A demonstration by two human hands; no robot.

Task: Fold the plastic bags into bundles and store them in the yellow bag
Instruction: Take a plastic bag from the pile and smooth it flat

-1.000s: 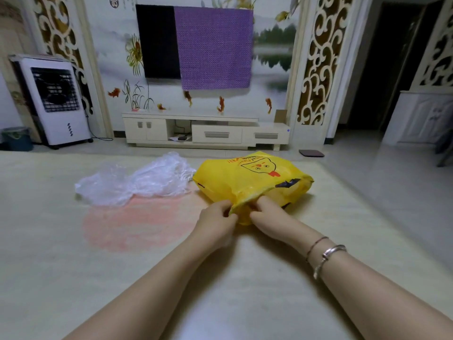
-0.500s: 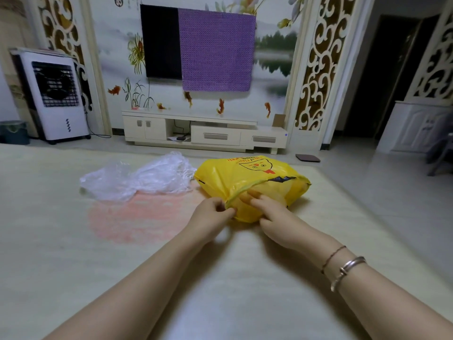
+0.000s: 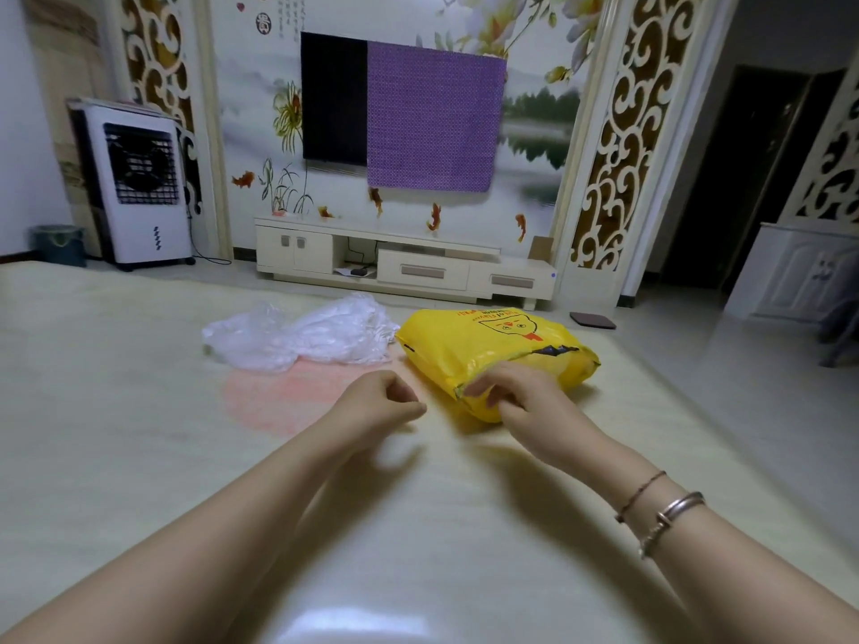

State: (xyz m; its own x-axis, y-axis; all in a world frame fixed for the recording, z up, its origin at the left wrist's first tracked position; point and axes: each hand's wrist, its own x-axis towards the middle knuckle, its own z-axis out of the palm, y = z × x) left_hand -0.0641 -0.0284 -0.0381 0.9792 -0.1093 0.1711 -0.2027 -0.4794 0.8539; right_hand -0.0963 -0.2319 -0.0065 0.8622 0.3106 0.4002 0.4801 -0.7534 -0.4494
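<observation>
Home living room: television (image 3: 333,99), cabinet (image 3: 404,266)

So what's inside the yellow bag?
You can't really see in. The yellow bag looks puffed up and full, but its plastic hides whatever is there. The right hand holds its opening edge, with only a narrow gap showing. The left hand holds nothing.

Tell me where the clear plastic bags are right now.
In the head view, the clear plastic bags lie crumpled on the pale surface, left of centre, right beside the yellow bag on its left side, beyond the left hand.
</observation>
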